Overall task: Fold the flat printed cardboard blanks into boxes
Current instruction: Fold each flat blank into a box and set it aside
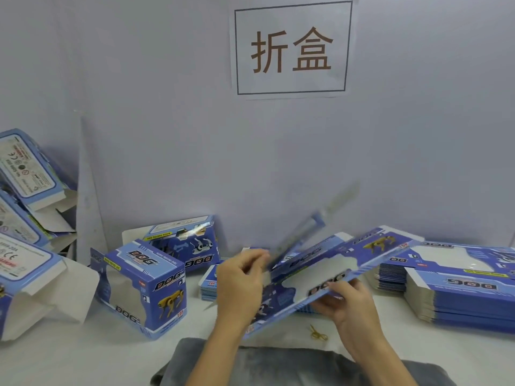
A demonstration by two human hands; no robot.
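A white table point(83, 355) stood against a pale wall point(167, 107) that bore a framed paper sign point(291, 48). At the right lay a thick stack of flat blanks point(459, 296), with a lower stack point(209, 286) partly hidden behind the left hand point(239, 285). Folded boxes point(25, 224) with open flaps were heaped at the left; two more, the near DOG box point(145, 285) and the far DOG box point(189, 243), stood near the middle. The blue cardboard blank point(320, 274) was held tilted above the table, its upper flap blurred. The left hand pinched its upper left edge; the right hand point(348, 302) gripped its near edge, fingers curled beneath. A grey cloth point(250, 366) lay at the table's near edge, a yellow rubber band point(317, 333) just beyond.
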